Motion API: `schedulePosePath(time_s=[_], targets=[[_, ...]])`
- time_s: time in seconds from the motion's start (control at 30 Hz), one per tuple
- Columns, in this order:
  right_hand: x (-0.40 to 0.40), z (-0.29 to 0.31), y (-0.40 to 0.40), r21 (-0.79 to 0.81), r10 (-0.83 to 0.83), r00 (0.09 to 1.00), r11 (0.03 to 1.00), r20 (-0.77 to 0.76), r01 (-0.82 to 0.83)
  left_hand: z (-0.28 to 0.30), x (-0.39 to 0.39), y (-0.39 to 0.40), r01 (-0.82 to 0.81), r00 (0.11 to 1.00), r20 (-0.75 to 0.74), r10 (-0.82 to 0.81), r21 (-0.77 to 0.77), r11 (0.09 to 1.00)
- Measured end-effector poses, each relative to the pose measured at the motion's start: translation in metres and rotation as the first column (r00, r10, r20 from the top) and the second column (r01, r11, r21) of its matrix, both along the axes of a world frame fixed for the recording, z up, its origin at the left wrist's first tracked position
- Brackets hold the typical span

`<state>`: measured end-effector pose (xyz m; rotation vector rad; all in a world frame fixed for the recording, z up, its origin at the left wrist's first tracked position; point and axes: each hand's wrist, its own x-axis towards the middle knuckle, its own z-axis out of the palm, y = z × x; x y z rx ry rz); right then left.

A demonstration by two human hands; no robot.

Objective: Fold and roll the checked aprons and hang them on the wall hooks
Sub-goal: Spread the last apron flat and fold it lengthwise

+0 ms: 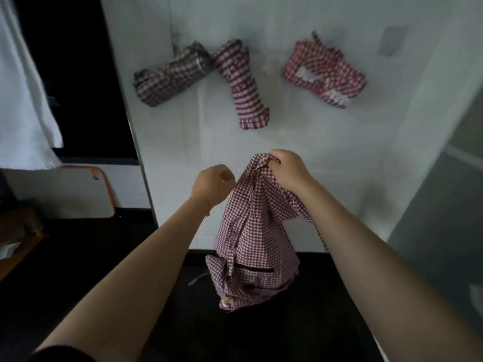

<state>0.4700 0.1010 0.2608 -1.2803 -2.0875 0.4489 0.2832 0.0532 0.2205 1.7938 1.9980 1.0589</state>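
Fingers of the right hand (287, 169) are bunching the limp, light apron (254, 231) at its twelve o'clock edge, the best hold, while the left hand (213, 185) is curling beside it, grasp unclear.

Checked woven cloth apron (254, 231), soft and creased; three rolled aprons of like cloth (172, 74) (241, 82) (324, 71) on smooth, faintly glossy wall (300, 131); dark glossy counter (261, 335); matt white cloth (23, 100), far left.

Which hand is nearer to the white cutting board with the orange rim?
Left. The left hand is fisted beside the held apron, right of the cutting board. The right hand grips the apron's top, farther right.
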Motion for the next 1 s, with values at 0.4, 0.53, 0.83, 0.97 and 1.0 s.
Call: schedulePosePath(time_s=[0.4,0.53,0.83,0.97,1.0], targets=[[0.054,0.049,-0.017,0.219,-0.089,0.994,0.973,0.067,0.072,0.04,0.072,-0.009,-0.001,0.998,-0.061,0.009,0.119,0.993],[0.056,0.054,-0.022,0.271,-0.171,0.979,0.953,0.115,0.135,0.047,0.066,-0.017,0.069,0.997,0.018,-0.073,0.182,0.981],[0.044,0.039,-0.04,0.266,-0.283,0.898,0.943,0.335,0.198,0.067,0.027,-0.048,0.373,0.921,0.0,-0.388,-0.281,0.884],[0.041,0.029,-0.042,0.192,-0.287,0.872,0.955,0.396,0.227,0.071,0.014,-0.044,0.157,0.956,-0.216,-0.201,-0.206,0.966],[0.042,0.026,-0.042,0.165,-0.296,0.855,0.955,0.426,0.248,0.071,0.012,-0.043,0.029,0.95,-0.306,-0.064,-0.118,0.993]])
